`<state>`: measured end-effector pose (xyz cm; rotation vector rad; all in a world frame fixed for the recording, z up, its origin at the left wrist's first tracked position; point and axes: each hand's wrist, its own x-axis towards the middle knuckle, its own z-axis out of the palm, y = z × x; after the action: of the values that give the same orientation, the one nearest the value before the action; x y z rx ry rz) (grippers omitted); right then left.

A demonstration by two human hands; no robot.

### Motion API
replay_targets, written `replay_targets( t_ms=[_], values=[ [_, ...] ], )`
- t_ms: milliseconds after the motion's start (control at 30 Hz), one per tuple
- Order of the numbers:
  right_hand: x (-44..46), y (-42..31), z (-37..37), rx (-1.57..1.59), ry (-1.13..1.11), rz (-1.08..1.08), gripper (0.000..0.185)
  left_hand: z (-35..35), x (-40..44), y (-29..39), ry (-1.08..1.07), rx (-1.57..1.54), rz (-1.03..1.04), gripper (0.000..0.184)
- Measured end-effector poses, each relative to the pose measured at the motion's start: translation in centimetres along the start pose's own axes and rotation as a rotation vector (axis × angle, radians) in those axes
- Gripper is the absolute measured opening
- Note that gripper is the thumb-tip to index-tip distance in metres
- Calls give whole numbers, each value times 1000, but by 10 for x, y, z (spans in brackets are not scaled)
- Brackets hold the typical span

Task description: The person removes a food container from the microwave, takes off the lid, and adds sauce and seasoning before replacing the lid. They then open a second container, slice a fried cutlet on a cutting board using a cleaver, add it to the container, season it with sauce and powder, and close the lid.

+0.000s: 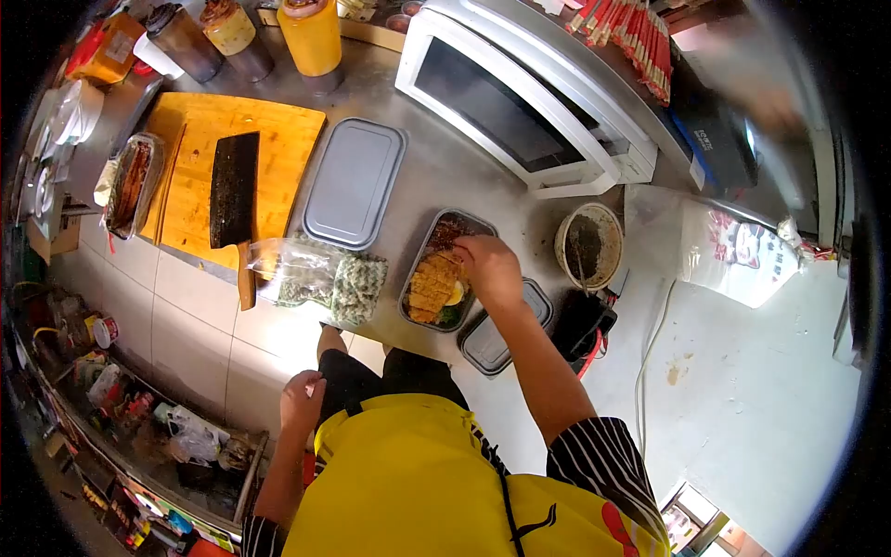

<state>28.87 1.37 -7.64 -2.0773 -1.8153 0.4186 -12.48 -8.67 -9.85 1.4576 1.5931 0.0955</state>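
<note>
Overhanging the food box, right hand half-curled

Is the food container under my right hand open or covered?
The container is open: breaded food and egg show inside, uncovered.

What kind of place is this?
It looks like a kitchen, maybe one that sells food. A big knife lies on a wooden cutting board, there's a white microwave, and the person's right hand is at a box of food.
</note>
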Motion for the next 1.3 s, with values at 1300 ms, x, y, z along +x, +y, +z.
replay_targets(
  t_ms=[1300],
  values=[
    [17, -63, 12, -184, 285, 510, 7, -337, 382, 140, 678, -372, 631, 78]
  ],
)
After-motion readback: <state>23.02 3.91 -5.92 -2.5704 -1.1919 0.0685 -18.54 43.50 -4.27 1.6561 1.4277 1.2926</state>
